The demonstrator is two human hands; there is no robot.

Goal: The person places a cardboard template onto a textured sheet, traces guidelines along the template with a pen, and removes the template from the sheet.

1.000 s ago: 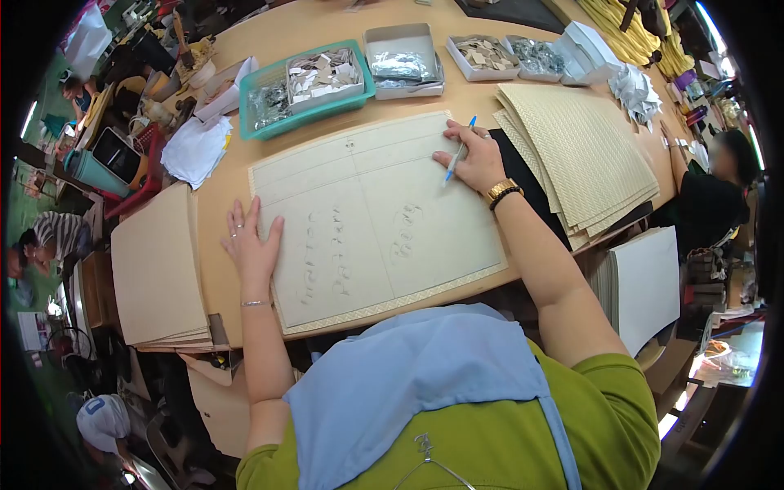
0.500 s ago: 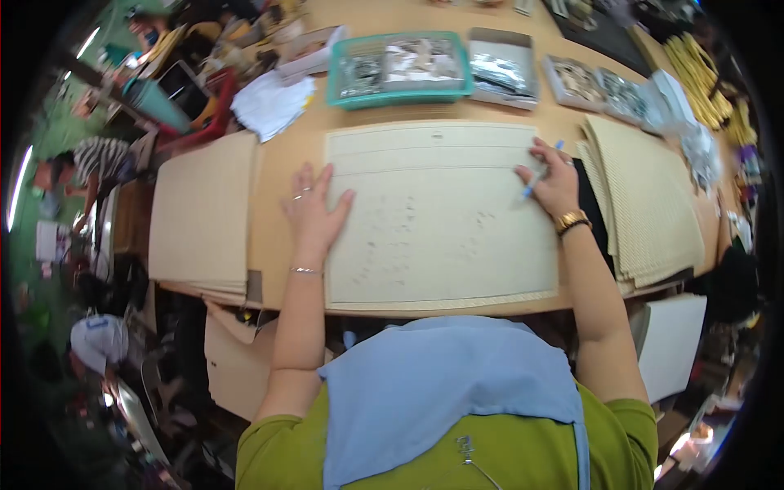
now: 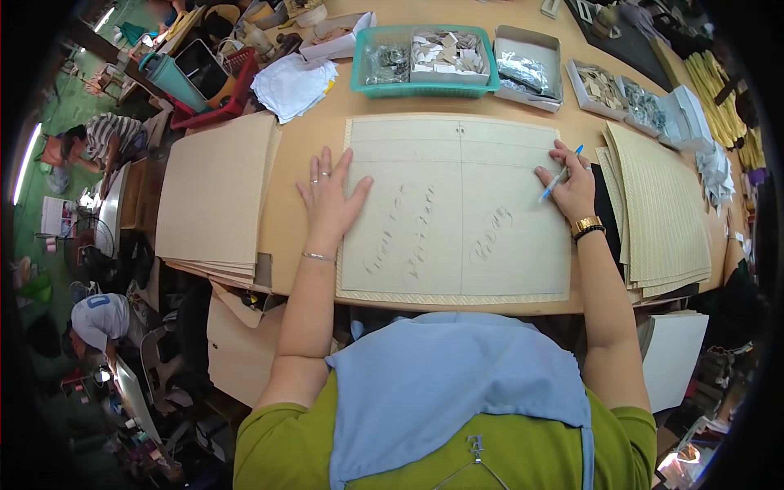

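Observation:
A large pale sheet (image 3: 408, 196) with ruled lines and handwriting lies over a woven-textured sheet (image 3: 457, 299), whose edge shows along the front. My left hand (image 3: 333, 196), fingers spread and wearing rings, rests at the left edge of the sheets and holds nothing. At the right edge, my right hand (image 3: 572, 186) holds a blue-and-white pen (image 3: 562, 174) between its fingers, with its fingertips near the sheet's upper right corner.
Stacked boards (image 3: 216, 192) lie left, and woven sheets (image 3: 657, 208) right. A teal basket (image 3: 359, 73) and an open box (image 3: 558, 82) with plastic packets stand behind. White cloths (image 3: 294, 86) lie at back left. Other people are at the far left.
The view has turned, so the table and sheets appear farther right and more level. Both hands remain at the sheet's sides, with the pen still in my right hand.

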